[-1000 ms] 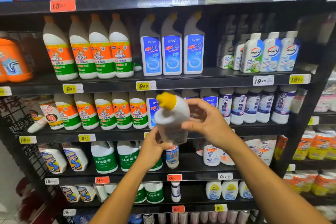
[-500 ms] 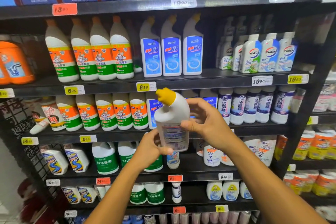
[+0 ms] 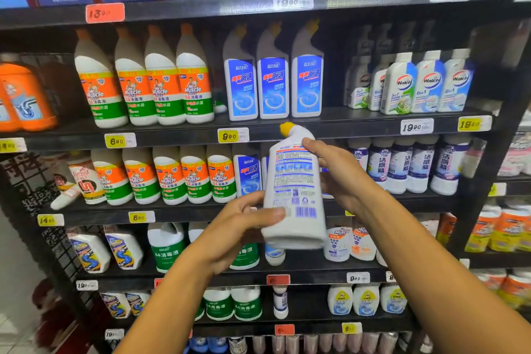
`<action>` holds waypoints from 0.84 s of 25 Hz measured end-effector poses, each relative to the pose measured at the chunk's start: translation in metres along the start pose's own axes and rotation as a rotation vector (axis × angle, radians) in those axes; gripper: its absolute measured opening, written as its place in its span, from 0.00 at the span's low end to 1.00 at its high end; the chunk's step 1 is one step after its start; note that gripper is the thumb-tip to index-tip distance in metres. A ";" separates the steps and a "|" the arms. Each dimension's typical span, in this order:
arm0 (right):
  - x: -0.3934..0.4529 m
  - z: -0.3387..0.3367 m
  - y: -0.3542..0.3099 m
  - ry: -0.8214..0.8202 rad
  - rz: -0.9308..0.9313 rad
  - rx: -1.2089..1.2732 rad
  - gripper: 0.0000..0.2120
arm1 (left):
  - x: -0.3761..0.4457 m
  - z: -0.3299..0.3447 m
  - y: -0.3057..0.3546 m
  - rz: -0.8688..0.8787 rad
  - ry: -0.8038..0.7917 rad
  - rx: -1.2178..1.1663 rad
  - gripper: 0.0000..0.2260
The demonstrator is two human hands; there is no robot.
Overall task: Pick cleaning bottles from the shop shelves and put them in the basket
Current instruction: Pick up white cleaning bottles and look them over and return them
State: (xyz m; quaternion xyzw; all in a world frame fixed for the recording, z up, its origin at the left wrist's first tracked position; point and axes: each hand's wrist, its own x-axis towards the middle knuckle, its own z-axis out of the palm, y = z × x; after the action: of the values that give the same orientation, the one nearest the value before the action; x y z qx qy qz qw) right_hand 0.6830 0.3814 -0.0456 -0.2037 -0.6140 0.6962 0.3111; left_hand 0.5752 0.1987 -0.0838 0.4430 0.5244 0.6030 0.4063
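head view: white toilet-cleaner bottle (image 3: 294, 195) with a yellow cap, back label facing the camera, held upright in front of the shelves (image 3: 287, 129). left hand (image 3: 238, 230) grasps its lower left side, thumb across the label; right hand (image 3: 342, 178) grips its upper right edge. mr muscle bottles (image 3: 143, 80) line the shelf's left part.
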 end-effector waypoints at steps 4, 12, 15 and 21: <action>0.009 0.007 -0.005 0.006 0.204 0.169 0.15 | 0.005 0.007 0.028 -0.051 0.081 0.008 0.15; 0.012 0.013 -0.002 -0.009 0.303 0.183 0.24 | 0.009 -0.001 0.028 -0.090 0.099 -0.016 0.15; 0.014 0.012 -0.003 0.020 0.231 0.116 0.13 | 0.010 -0.006 0.017 -0.096 0.087 0.050 0.17; 0.007 0.011 -0.002 0.072 -0.027 -0.047 0.10 | 0.017 -0.017 -0.018 -0.134 0.018 0.082 0.25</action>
State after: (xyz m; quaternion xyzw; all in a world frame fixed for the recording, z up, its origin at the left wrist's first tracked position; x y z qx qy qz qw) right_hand 0.6713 0.3785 -0.0416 -0.2278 -0.6212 0.6696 0.3373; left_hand 0.5540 0.2126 -0.1006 0.4176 0.5809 0.5565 0.4225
